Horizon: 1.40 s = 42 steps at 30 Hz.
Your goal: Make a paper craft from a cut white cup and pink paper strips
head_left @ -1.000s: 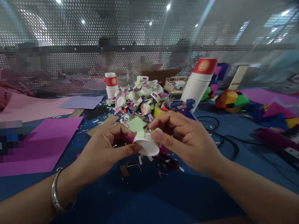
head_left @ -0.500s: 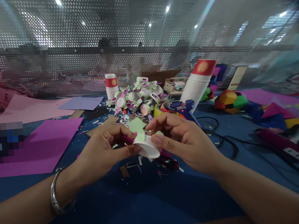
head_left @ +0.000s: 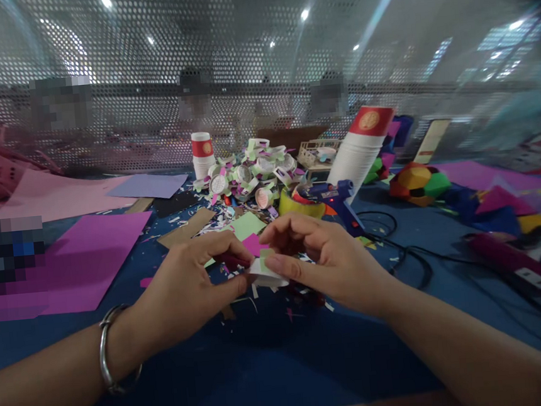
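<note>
A small white paper cup piece (head_left: pixel 268 277) with a light green strip on its side is held between both hands, above the blue table. My left hand (head_left: pixel 201 278) pinches its left edge between thumb and fingers. From the right, my right hand (head_left: pixel 317 256) grips it, with the thumb over the green strip. Just behind the piece lie a magenta paper scrap (head_left: pixel 254 245) and a light green sheet (head_left: pixel 248 224). A pile of similar decorated cup pieces (head_left: pixel 253 173) stands farther back.
Stacked paper cups (head_left: pixel 203 155) and a taller, tilted stack (head_left: pixel 354 151) stand behind. A blue glue gun (head_left: pixel 341 197) sits beside yellow tape (head_left: pixel 302 206). Black cables (head_left: pixel 412 254) cross the right side near a power strip (head_left: pixel 517 260). Magenta paper (head_left: pixel 81 257) lies left.
The cup piece has turned in my hands, so its open round face shows less and its side shows more. My right thumb has shifted left onto the green strip.
</note>
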Motion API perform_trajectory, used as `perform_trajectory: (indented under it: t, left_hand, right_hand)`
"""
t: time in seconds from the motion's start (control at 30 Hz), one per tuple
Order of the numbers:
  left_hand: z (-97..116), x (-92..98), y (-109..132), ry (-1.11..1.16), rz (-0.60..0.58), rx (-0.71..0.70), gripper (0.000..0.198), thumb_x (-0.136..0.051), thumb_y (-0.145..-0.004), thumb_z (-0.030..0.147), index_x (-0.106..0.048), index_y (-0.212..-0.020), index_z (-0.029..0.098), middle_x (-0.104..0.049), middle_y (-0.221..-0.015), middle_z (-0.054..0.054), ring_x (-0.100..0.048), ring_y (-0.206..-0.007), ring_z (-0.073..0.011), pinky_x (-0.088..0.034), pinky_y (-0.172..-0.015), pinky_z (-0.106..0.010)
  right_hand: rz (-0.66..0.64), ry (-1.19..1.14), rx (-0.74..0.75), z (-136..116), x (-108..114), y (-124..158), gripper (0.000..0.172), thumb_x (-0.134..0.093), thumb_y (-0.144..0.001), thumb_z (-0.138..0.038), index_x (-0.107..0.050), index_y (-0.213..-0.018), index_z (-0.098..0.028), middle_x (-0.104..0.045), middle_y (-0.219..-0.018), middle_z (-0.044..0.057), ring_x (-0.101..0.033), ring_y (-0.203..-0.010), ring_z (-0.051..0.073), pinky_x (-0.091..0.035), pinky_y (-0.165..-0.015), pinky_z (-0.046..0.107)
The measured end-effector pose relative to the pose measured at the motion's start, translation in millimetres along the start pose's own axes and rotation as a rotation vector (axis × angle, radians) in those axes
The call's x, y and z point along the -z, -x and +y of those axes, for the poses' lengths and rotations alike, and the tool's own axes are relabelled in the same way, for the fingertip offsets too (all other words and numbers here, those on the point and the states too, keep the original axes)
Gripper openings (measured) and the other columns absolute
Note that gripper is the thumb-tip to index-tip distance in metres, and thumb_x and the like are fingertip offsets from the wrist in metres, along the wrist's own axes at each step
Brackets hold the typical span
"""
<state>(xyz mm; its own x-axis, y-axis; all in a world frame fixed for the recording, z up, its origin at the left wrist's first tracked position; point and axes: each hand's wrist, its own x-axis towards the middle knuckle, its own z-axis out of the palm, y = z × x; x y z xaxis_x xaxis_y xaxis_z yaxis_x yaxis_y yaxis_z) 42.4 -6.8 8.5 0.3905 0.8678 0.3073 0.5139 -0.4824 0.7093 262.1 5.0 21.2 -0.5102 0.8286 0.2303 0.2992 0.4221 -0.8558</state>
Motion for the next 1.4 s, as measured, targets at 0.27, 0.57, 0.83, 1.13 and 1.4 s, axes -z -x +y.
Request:
perform_trajectory:
  t: [0.27, 0.57, 0.83, 1.13, 1.4]
  left_hand:
    - [1.2, -1.5, 0.0, -0.019, -0.007, 0.03, 0.008, -0.07, -0.079, 0.022, -0.068, -0.086, 0.025, -0.069, -0.082, 0.002, -0.064, -0.079, -0.017, -0.052, -0.068, -0.027]
    - [-10.4, 0.7, -6.0, 0.136, -0.009, 0.072, 0.016, -0.073, -0.081, 0.035, -0.065, -0.086, 0.022, -0.068, -0.088, -0.001, -0.063, -0.08, -0.0166, -0.051, -0.075, -0.03]
    - [-11.0, -1.3, -8.8, 0.321, 0.0, 0.122, 0.019, -0.075, -0.081, 0.033, -0.063, -0.086, 0.019, -0.065, -0.083, 0.0, -0.061, -0.075, -0.0134, -0.049, -0.068, -0.025]
    - [-11.9, -2.6, -8.8, 0.481, -0.013, 0.139, 0.019, -0.078, -0.078, 0.025, -0.062, -0.085, 0.018, -0.062, -0.081, 0.003, -0.059, -0.074, -0.0098, -0.048, -0.067, -0.021]
    - [-10.2, -2.5, -11.0, 0.614, -0.043, 0.241, 0.02, -0.079, -0.078, 0.024, -0.061, -0.085, 0.018, -0.065, -0.08, 0.002, -0.061, -0.075, -0.0111, -0.047, -0.068, -0.023]
  right_hand:
    - [-0.046, -0.003, 0.012, -0.6, -1.5, 1.3, 0.019, -0.064, -0.09, -0.03, -0.061, -0.104, -0.018, -0.059, -0.082, 0.0, -0.055, -0.068, 0.01, -0.046, -0.059, 0.022]
    - [0.092, -0.091, 0.003, -4.0, 6.5, 1.4, 0.018, -0.063, -0.092, -0.034, -0.062, -0.102, -0.018, -0.064, -0.09, 0.002, -0.062, -0.078, 0.012, -0.052, -0.067, 0.022]
    - [0.044, -0.125, -0.007, -0.3, 8.3, 1.3, 0.019, -0.063, -0.093, -0.035, -0.061, -0.104, -0.019, -0.064, -0.093, 0.002, -0.06, -0.08, 0.012, -0.051, -0.069, 0.022]
    - [-0.001, -0.187, -0.032, -1.0, 6.2, -0.1, 0.021, -0.066, -0.091, -0.035, -0.061, -0.103, -0.018, -0.062, -0.091, 0.001, -0.057, -0.074, 0.011, -0.047, -0.062, 0.021]
    - [0.068, -0.252, -0.008, 4.6, 8.8, -0.8, 0.02, -0.061, -0.095, -0.036, -0.061, -0.102, -0.017, -0.063, -0.089, 0.001, -0.059, -0.078, 0.01, -0.049, -0.07, 0.02]
